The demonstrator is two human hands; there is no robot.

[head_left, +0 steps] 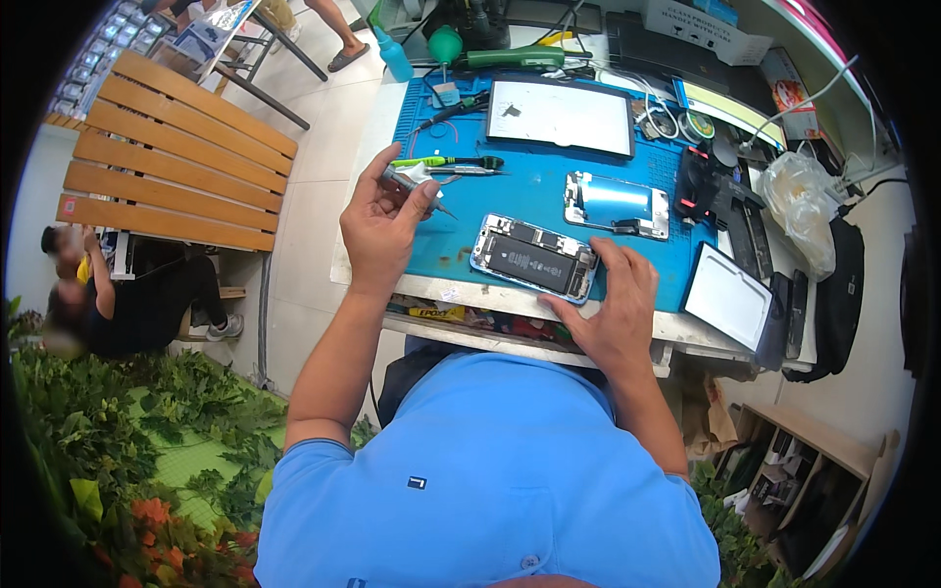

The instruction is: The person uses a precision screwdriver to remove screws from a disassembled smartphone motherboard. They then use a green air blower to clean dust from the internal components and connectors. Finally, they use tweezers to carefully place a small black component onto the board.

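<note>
Blue shirt [480, 461] at six o'clock. Left hand [382, 230] pinches a tool [401, 180], eleven; right hand [623, 302] clamps fingers round an opened phone [529, 263], two.

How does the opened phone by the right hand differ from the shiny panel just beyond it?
The opened phone shows a black battery; the shiny panel shows a silvery-blue sheet. The right hand touches the opened phone, not the shiny panel. Both are flat and roughly rectangular.
</note>
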